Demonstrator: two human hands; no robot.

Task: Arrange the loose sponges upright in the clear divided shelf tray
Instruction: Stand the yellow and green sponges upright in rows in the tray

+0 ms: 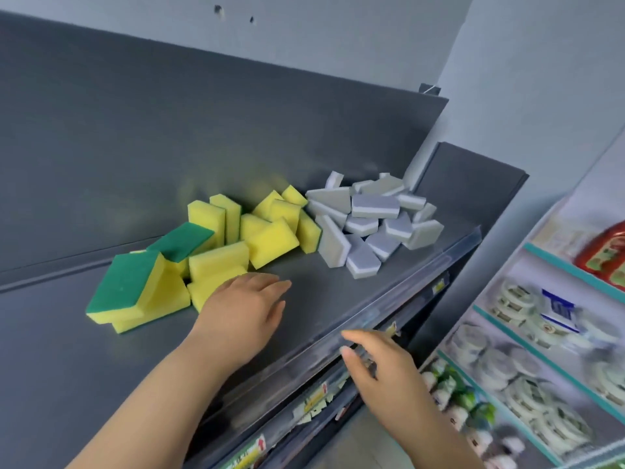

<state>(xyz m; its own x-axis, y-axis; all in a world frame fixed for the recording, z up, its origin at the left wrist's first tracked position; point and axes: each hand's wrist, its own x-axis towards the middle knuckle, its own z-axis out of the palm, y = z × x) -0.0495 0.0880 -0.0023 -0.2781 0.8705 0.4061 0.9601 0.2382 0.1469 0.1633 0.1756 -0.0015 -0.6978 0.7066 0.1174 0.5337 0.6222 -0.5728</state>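
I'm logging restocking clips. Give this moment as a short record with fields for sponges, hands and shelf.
yellow-green sponges: jumbled heap, left on grey shelf
grey-white sponges: jumbled heap, right of them
left hand: open, over shelf beside yellow heap
right hand: open, by clear front rail
held: nothing

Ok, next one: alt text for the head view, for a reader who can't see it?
Two jumbled piles of sponges lie on a grey shelf: yellow-and-green sponges on the left, grey-and-white sponges on the right. The left hand hovers open over the shelf next to the yellow pile; the right hand is open near the shelf's clear front edge.
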